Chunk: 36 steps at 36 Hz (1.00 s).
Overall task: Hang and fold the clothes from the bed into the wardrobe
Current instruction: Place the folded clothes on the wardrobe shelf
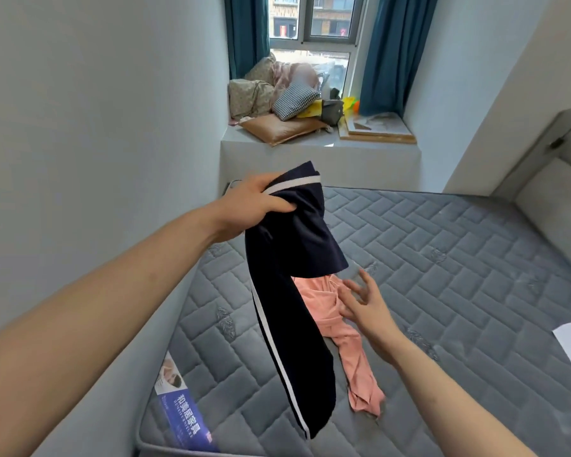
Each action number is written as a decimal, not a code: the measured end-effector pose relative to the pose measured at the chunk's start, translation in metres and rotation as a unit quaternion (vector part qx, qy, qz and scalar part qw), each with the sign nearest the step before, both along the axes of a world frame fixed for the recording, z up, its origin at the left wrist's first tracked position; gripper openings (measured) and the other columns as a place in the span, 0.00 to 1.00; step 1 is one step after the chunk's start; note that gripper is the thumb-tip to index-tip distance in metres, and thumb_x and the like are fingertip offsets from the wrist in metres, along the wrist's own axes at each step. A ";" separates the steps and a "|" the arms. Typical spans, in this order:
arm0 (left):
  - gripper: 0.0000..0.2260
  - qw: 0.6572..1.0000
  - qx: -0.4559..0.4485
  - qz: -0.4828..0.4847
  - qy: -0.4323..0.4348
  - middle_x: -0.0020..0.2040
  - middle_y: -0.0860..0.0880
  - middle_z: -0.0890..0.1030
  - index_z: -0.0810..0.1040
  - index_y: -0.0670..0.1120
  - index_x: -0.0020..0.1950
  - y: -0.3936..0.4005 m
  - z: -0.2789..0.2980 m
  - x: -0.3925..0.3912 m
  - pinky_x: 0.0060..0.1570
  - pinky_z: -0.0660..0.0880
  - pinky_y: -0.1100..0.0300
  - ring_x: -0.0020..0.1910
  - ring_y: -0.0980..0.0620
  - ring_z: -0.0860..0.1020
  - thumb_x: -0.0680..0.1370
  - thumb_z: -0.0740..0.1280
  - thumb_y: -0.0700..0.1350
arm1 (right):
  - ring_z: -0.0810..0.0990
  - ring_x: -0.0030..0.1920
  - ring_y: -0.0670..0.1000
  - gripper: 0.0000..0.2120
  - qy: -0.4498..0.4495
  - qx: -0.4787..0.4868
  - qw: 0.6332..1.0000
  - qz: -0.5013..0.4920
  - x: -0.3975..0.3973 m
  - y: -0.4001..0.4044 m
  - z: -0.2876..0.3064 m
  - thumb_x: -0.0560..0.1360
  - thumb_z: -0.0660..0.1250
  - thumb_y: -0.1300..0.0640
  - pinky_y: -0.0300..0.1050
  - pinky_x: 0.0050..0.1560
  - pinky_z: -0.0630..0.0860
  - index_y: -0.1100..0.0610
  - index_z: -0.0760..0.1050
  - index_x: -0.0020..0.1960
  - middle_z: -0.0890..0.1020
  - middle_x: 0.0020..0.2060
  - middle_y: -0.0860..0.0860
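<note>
Here, left hand (256,206) grips trousers (290,308)

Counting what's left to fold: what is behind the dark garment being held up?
A pink garment lies on the mattress behind the navy garment that the left hand grips. Its upper part is covered.

Bare mattress (442,258) right of pink garment (350,351); hanging dark trousers (290,308) and wall (96,127) block left.

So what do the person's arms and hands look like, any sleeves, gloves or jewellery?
Both forearms are bare right to the picture's edge, with no sleeves in view. The left hand and right hand wear no gloves, and no rings, watch or bracelets show on the fingers or wrists.
</note>
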<state>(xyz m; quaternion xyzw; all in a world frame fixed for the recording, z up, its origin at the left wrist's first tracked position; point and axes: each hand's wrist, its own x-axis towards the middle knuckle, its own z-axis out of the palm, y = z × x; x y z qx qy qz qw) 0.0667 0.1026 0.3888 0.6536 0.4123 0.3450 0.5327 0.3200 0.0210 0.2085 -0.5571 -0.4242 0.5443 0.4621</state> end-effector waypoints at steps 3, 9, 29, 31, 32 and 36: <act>0.17 0.998 -0.048 -0.026 -0.041 0.54 0.48 0.86 0.85 0.52 0.55 -0.008 -0.007 -0.002 0.54 0.79 0.58 0.53 0.50 0.84 0.76 0.67 0.33 | 0.82 0.58 0.41 0.55 0.049 0.022 0.999 -0.004 0.004 0.016 0.027 0.60 0.77 0.37 0.38 0.53 0.81 0.42 0.53 0.81 0.75 0.68 0.47; 0.18 0.985 -0.115 -0.089 -0.093 0.53 0.45 0.86 0.86 0.48 0.53 -0.019 -0.003 -0.008 0.50 0.81 0.59 0.51 0.48 0.84 0.70 0.65 0.33 | 0.79 0.64 0.46 0.52 0.037 0.003 0.997 0.068 -0.015 0.024 0.045 0.60 0.81 0.47 0.47 0.62 0.78 0.43 0.60 0.79 0.74 0.68 0.44; 0.15 0.944 0.005 0.013 0.330 0.43 0.56 0.87 0.85 0.52 0.49 -0.004 -0.063 -0.086 0.46 0.79 0.66 0.44 0.58 0.85 0.68 0.81 0.56 | 0.84 0.42 0.43 0.08 0.016 0.127 0.988 -0.084 -0.007 0.062 0.142 0.79 0.67 0.64 0.36 0.41 0.80 0.52 0.81 0.50 0.87 0.41 0.45; 0.12 0.967 -0.025 0.029 0.253 0.43 0.56 0.87 0.85 0.53 0.48 -0.005 -0.062 -0.076 0.42 0.79 0.67 0.42 0.58 0.85 0.70 0.80 0.57 | 0.83 0.46 0.46 0.05 -0.037 0.147 0.982 -0.116 -0.002 0.069 0.146 0.79 0.68 0.60 0.36 0.41 0.78 0.50 0.80 0.50 0.85 0.44 0.45; 0.09 0.976 -0.031 0.042 0.211 0.44 0.55 0.87 0.86 0.55 0.48 -0.005 -0.058 -0.070 0.42 0.79 0.66 0.42 0.57 0.85 0.72 0.78 0.57 | 0.82 0.49 0.47 0.05 -0.065 0.145 0.978 -0.134 0.002 0.071 0.143 0.79 0.69 0.58 0.36 0.43 0.77 0.49 0.79 0.53 0.84 0.47 0.45; 0.06 0.991 -0.019 0.110 0.077 0.49 0.53 0.87 0.86 0.52 0.52 0.001 -0.031 -0.045 0.55 0.79 0.60 0.50 0.54 0.85 0.79 0.72 0.50 | 0.74 0.66 0.55 0.29 -0.162 0.076 0.959 -0.219 0.002 0.051 0.097 0.78 0.72 0.53 0.50 0.64 0.73 0.56 0.64 0.74 0.72 0.68 0.55</act>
